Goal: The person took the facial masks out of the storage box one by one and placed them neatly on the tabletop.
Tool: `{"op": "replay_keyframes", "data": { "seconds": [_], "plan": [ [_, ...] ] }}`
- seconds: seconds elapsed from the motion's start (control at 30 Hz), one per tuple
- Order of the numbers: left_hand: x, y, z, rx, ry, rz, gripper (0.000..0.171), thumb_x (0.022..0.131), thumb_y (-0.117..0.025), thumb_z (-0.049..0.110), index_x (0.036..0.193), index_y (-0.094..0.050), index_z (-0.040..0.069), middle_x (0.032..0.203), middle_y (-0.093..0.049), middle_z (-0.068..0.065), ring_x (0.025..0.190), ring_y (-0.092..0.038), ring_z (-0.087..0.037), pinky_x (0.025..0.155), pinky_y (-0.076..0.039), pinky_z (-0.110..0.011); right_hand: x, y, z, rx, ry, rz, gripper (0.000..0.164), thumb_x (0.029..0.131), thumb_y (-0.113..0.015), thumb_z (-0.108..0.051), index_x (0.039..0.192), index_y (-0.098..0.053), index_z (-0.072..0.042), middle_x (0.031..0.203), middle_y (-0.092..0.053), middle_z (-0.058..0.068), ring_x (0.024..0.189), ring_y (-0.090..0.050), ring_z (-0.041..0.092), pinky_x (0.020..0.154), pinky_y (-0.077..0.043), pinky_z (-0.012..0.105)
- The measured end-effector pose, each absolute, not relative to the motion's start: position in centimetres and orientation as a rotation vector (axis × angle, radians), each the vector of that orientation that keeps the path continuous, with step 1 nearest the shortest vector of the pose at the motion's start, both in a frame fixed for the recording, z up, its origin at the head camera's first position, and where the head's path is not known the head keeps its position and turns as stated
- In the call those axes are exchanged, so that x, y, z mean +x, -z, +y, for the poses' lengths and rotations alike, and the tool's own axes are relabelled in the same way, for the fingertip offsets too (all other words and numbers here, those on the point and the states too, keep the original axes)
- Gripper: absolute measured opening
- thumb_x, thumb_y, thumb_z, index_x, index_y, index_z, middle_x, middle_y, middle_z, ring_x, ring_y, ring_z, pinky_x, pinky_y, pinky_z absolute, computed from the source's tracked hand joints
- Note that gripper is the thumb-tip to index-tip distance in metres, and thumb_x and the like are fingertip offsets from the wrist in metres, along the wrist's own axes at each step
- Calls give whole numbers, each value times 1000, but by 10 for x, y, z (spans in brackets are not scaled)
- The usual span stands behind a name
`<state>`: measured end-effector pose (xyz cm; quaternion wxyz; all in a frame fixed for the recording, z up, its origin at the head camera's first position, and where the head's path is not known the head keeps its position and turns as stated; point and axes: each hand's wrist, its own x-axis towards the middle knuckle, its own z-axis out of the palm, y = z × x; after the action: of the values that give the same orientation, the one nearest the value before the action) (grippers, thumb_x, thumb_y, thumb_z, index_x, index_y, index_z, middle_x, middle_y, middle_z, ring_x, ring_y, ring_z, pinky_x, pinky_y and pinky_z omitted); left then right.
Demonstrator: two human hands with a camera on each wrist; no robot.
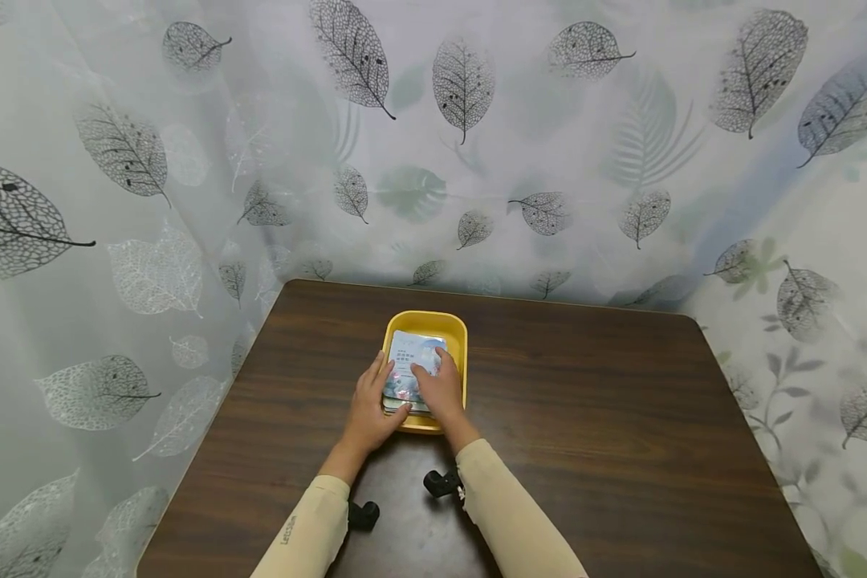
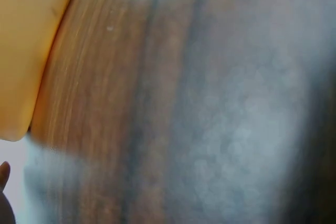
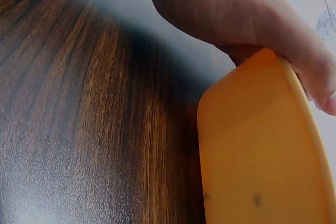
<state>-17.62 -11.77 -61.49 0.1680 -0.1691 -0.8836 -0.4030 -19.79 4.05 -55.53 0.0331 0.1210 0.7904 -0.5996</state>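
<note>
A pale blue flat sachet [image 1: 408, 356] with printed text and a floral pattern lies on top of a stack inside a yellow plastic tray [image 1: 444, 323]. Edges of more flat packets [image 1: 410, 406] show beneath it at the near end. My left hand [image 1: 368, 405] rests along the left side of the stack, fingers extended and thumb at the near edge. On the right, my right hand [image 1: 442, 392] reaches over the tray's rim, its thumb and fingers touching the sachet's face and right side. The wrist views show the tray's outer wall [image 3: 252, 140]; the sachets are hidden there.
The tray stands on a dark wood-grain table [image 1: 585, 417]. A leaf-patterned curtain [image 1: 491, 160] hangs behind and at both sides. Small black devices [image 1: 442, 483] show at both wrists, just above the tabletop.
</note>
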Motion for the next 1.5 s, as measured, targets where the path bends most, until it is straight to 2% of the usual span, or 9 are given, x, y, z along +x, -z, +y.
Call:
{"op": "replay_keyframes", "data": {
  "seconds": [0.3, 0.5, 0.67, 0.87, 1.07, 1.13, 1.3, 1.5],
  "plan": [
    [-174, 614, -116, -484, 1147, -2517, 80, 81, -72, 38, 148, -50, 2, 164, -35, -20, 137, -44, -49, 106, -40, -68, -197, 558, 39, 436, 1853, 2474, 67, 89, -72, -30, 148, -49, -8, 153, -49, 20, 139, -48, 38, 116, -37, 57],
    [-172, 613, -115, -467, 1173, -2512, 79, 80, -72, 37, 148, -50, 2, 163, -35, -21, 137, -44, -48, 107, -39, -68, -196, 561, 40, 434, 2007, 2450, 59, 86, -74, -18, 141, -56, -10, 147, -52, 18, 128, -54, 35, 112, -43, 54],
    [-173, 614, -115, -459, 1196, -2502, 79, 80, -73, 35, 147, -50, 1, 164, -35, -21, 137, -43, -48, 107, -38, -69, -197, 564, 42, 393, 2143, 2404, 56, 85, -72, -4, 139, -58, -10, 146, -54, 16, 128, -58, 35, 106, -49, 52],
    [-174, 616, -116, -463, 1208, -2473, 78, 79, -73, 34, 146, -51, 1, 163, -36, -21, 137, -43, -49, 108, -38, -68, -198, 564, 44, 292, 2250, 2308, 61, 82, -68, 7, 140, -57, -6, 142, -59, 18, 129, -57, 35, 110, -47, 51],
    [-175, 617, -116, -468, 1216, -2460, 79, 78, -74, 34, 146, -51, 0, 163, -36, -21, 137, -43, -49, 107, -38, -69, -198, 566, 45, 152, 2149, 2338, 63, 85, -67, 4, 146, -55, -8, 137, -64, 19, 126, -61, 33, 107, -49, 50],
    [-175, 617, -116, -460, 1217, -2473, 79, 79, -73, 35, 147, -51, 1, 164, -35, -20, 138, -42, -48, 108, -37, -68, -198, 567, 44, 128, 2023, 2442, 61, 88, -67, -2, 147, -55, -10, 142, -62, 18, 133, -58, 32, 110, -47, 50],
    [-176, 618, -115, -447, 1224, -2484, 80, 79, -73, 36, 147, -51, 1, 165, -34, -18, 138, -42, -48, 110, -36, -67, -196, 567, 44, 75, 1709, 2658, 59, 92, -67, -19, 148, -54, -9, 156, -48, 17, 150, -40, 34, 121, -33, 50],
    [-176, 618, -115, -473, 1204, -2451, 80, 79, -72, 36, 146, -51, 0, 163, -37, -20, 136, -44, -49, 108, -37, -67, -193, 565, 42, 33, 1674, 2804, 59, 91, -66, -17, 147, -53, -1, 157, -46, 21, 153, -32, 33, 123, -29, 53]
  ]
}}
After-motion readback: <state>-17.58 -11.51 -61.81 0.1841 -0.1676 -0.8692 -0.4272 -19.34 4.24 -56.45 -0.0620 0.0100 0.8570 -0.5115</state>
